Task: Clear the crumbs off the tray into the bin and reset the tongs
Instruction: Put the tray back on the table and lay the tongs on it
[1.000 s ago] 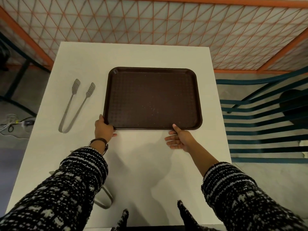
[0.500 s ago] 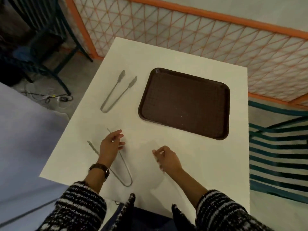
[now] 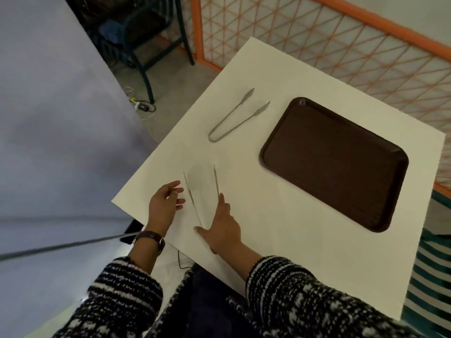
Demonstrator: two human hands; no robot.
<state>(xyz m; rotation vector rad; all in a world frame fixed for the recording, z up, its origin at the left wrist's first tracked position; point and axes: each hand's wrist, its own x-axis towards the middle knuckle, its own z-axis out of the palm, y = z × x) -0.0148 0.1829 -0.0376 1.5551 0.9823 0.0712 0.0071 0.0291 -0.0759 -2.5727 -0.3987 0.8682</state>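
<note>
The dark brown tray (image 3: 334, 164) lies flat on the white table (image 3: 280, 240), towards its right side. One pair of metal tongs (image 3: 234, 118) lies to the left of the tray, arms apart. A second, thinner pair of tongs (image 3: 216, 181) lies near the table's left corner. My right hand (image 3: 223, 231) rests over its hinged end, forefinger along the right arm and thumb by the left arm. My left hand (image 3: 166, 203) hovers beside the left arm with fingers apart and holds nothing. No bin is in view.
An orange lattice fence (image 3: 317, 45) runs behind the table. A dark chair (image 3: 141, 32) stands at the upper left, with cables and a plug (image 3: 142, 107) on the floor. A teal slatted chair (image 3: 429, 276) is at the right. A grey panel (image 3: 48, 118) fills the left.
Both hands left the tray's near edge. The view swung left. My right hand moved onto the near tongs, which turned so the arms point away; my left hand slid off to their left.
</note>
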